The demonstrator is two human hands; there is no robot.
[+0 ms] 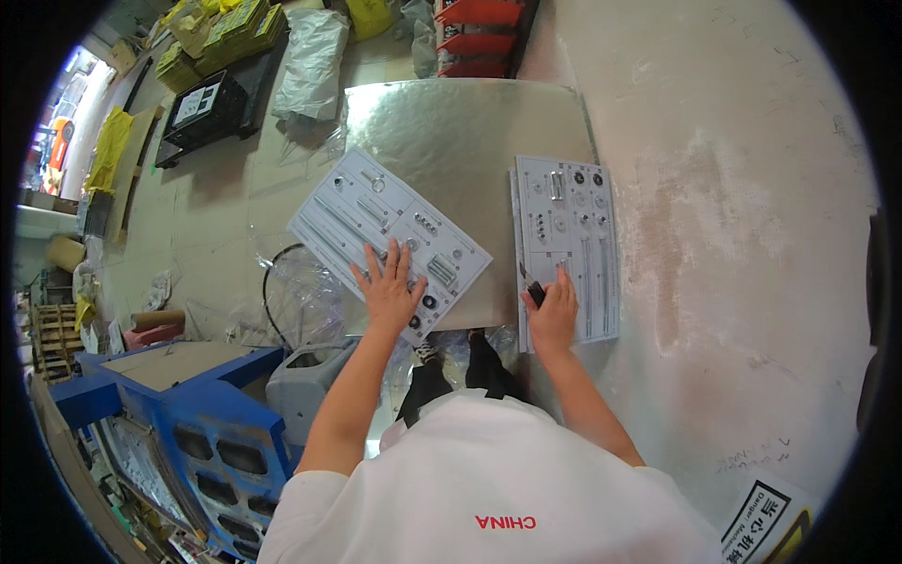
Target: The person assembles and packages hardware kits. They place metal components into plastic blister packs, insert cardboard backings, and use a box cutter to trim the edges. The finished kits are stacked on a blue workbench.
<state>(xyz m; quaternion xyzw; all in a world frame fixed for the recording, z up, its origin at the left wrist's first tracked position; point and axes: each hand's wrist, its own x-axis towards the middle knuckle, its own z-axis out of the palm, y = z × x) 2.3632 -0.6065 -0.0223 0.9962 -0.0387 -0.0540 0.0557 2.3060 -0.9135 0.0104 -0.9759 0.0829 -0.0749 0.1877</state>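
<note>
My left hand [390, 293] lies with fingers spread on a white card [381, 211] packed with small hardware parts. The card is tilted across the left part of a shiny metal-topped table [456, 132], with its left corner past the table edge. My right hand [554, 317] is closed round the black handle of a small knife [535, 291], whose thin pale blade points away from me. It is over a stack of similar cards [584, 252] along the right side of the table. Through the clear covering, rods, rings, bolts and round black pieces show.
A whitish wall [723, 207] rises right of the table. Red bins [479, 42] stand beyond its far edge. Crumpled clear plastic [305, 301] and a grey plastic container [305, 385] are to the left, by a blue machine [202, 442]. A black crate [202, 108] sits further off.
</note>
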